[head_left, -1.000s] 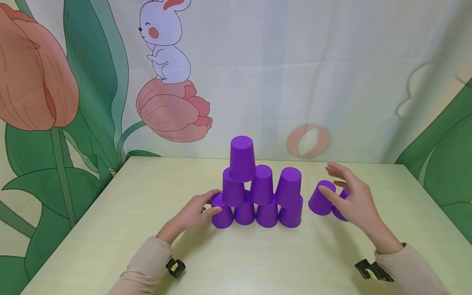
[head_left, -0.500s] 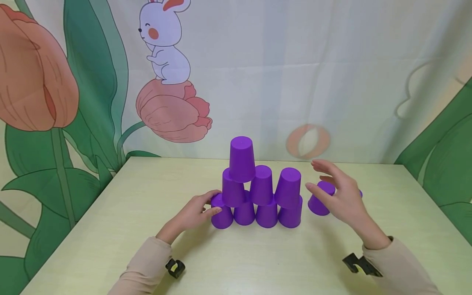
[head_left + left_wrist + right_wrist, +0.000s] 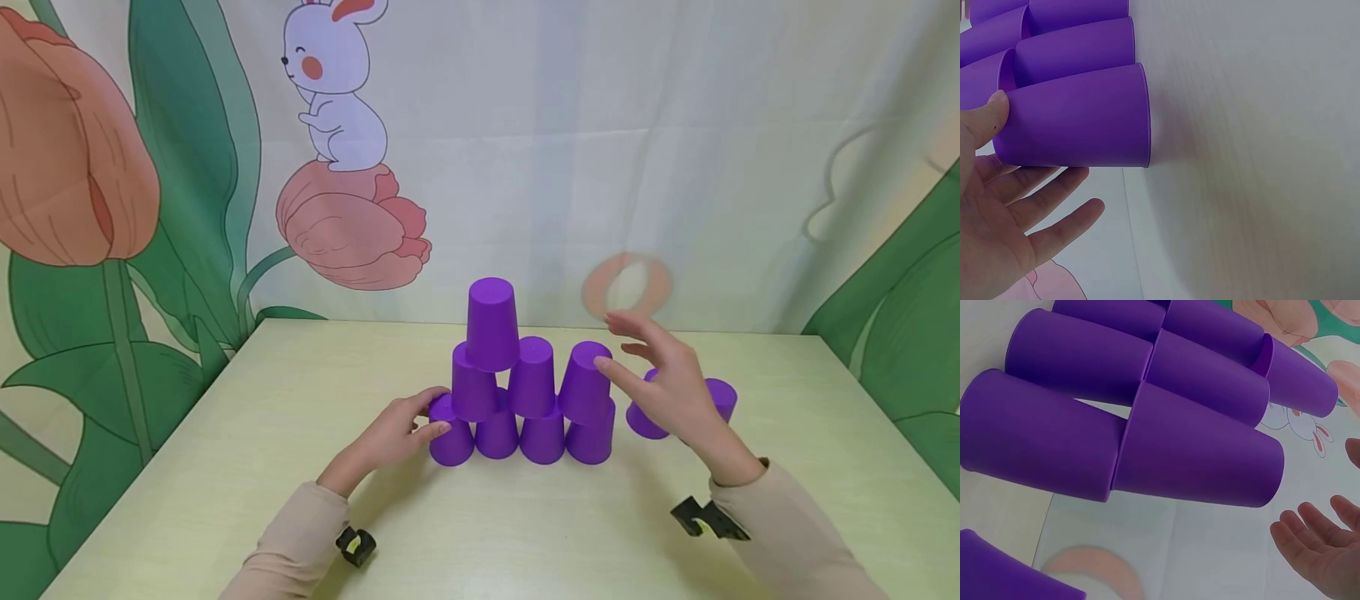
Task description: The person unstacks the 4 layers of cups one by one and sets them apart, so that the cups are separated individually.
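Upside-down purple cups stand stacked in the middle of the table: several in the bottom row, three above, and one top cup (image 3: pixel 492 329) over the left gap. My left hand (image 3: pixel 393 433) holds the leftmost bottom cup (image 3: pixel 1075 122) between thumb and fingers; the thumb lies near its upper end in the left wrist view. My right hand (image 3: pixel 667 379), holding nothing, is raised with fingers spread beside the right middle-row cup (image 3: pixel 585 387). Its thumb overlaps that cup in the head view, but in the right wrist view the fingers (image 3: pixel 1316 534) are apart from the cup.
Right of the stack, two more cups stand on the table, a nearer-left cup (image 3: pixel 645 421) and a farther-right cup (image 3: pixel 723 396), both partly hidden by my right hand. A printed curtain (image 3: pixel 540 150) with a rabbit and tulips hangs behind the pale table (image 3: pixel 510 533).
My right hand has moved left from over the two separate cups to the right side of the stack. The left hand stays at its cup, and the stack has not changed.
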The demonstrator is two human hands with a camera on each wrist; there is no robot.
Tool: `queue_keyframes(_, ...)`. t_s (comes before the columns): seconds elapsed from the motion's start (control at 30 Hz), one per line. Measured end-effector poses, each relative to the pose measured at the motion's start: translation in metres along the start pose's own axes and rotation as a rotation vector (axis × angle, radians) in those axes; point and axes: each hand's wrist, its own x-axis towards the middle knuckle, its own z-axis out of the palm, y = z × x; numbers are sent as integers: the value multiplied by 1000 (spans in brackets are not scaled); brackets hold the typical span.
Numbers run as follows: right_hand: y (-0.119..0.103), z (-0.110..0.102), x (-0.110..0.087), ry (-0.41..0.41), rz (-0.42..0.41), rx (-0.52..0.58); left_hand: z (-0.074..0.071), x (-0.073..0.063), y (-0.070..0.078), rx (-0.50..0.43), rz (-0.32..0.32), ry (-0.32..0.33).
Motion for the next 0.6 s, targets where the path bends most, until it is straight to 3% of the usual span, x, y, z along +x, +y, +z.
queue_keyframes(0.6,-13,14,25,-31,-25,115,0,0,0,-4,2,3)
